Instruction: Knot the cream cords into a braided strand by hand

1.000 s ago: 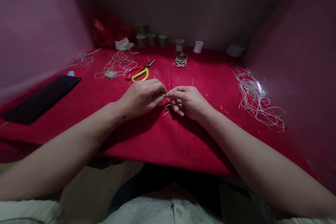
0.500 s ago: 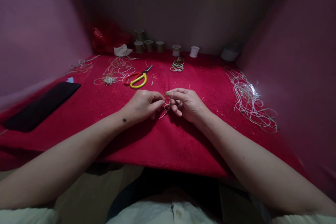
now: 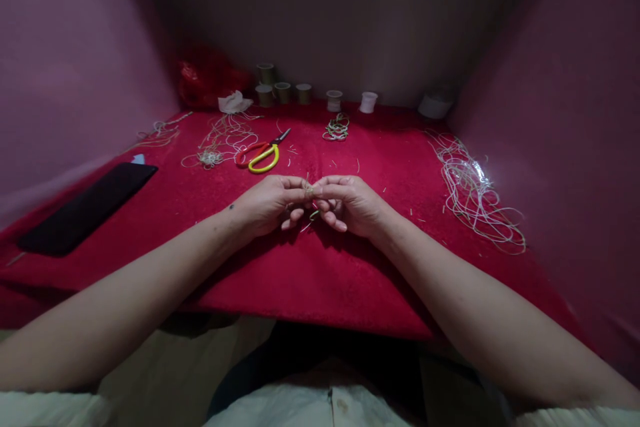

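Note:
Above the red cloth my left hand [image 3: 273, 205] and my right hand [image 3: 353, 203] meet, fingertips touching. Both pinch a small piece of knotted cord [image 3: 309, 191] between thumb and forefinger. Green and pale ends of this cord hang below the fingers, and a short end sticks up above. How the strands are knotted is hidden by my fingertips. Beyond my left hand lie scissors [image 3: 264, 153] with one red and one yellow handle, blades pointing away to the right. A small bundle of green and white cord [image 3: 337, 127] rests farther back.
Several thread spools [image 3: 333, 101] stand along the back wall. Loose cord [image 3: 477, 200] lies in loops at the right, with more tangled cord [image 3: 220, 147] at the left. A black flat object [image 3: 87, 210] is on the left edge, and a red plastic bag [image 3: 210, 77] sits behind. Short cord scraps dot the cloth.
My hands have come together, the left moving right, so the fingertips now touch at the cord. The cord's upper part is now covered by the fingers. The view has shifted slightly.

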`<control>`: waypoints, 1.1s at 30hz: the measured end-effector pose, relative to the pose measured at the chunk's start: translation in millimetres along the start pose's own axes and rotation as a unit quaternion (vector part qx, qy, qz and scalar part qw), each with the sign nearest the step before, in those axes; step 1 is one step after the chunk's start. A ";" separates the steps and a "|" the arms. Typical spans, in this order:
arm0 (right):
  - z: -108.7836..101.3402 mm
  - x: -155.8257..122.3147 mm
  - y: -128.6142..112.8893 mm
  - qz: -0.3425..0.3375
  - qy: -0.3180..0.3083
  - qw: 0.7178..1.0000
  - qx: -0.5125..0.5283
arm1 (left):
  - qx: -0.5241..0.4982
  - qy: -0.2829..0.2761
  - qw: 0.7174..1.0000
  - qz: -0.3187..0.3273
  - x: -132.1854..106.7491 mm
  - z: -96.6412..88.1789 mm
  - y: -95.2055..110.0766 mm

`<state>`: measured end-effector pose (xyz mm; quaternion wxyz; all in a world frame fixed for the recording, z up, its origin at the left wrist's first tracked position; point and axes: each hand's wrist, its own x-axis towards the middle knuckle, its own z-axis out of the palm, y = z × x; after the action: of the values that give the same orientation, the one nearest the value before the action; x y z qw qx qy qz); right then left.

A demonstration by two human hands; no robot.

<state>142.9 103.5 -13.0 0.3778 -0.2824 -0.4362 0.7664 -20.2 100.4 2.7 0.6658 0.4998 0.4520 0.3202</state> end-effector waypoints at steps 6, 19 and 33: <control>0.8 -0.4 -0.4 0.015 -0.005 1.000 -0.003 | 0.013 0.011 0.999 0.030 0.3 -0.2 0.8; 2.1 -0.8 1.0 0.008 0.016 0.999 -0.049 | 0.090 0.216 0.952 0.196 -1.4 -15.8 12.2; 6.8 -5.0 -0.8 -0.074 0.039 0.980 -0.181 | 0.149 -0.007 0.988 0.042 -8.7 -7.2 12.9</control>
<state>140.7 96.6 -8.6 0.3923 -0.3426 -0.5723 0.6334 -29.8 99.3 16.8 0.5731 0.6145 0.4683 0.2732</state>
